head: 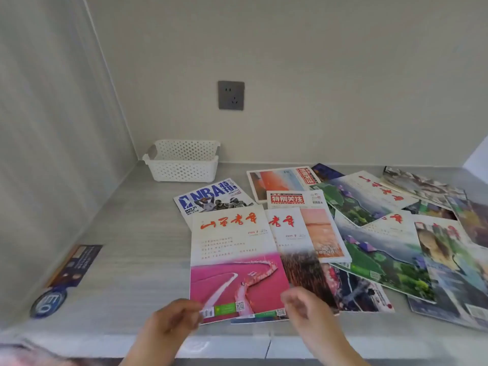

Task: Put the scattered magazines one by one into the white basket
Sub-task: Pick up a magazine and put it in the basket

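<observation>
A white perforated basket (182,169) stands at the back left of the counter, against the wall, with nothing showing inside. Several magazines lie scattered and overlapping to its right. Nearest me is a magazine with a pink cover (235,262). My left hand (171,319) pinches its near left corner. My right hand (301,303) hovers at its near right corner with fingers loosely curled, blurred, and I cannot tell whether it holds the edge. An NBA magazine (211,200) lies between the pink one and the basket.
A grey wall socket (231,95) is set above the basket. A dark sticker strip (76,264) and a round blue label (48,303) lie along the left wall. The counter's front edge (237,347) runs just under my wrists.
</observation>
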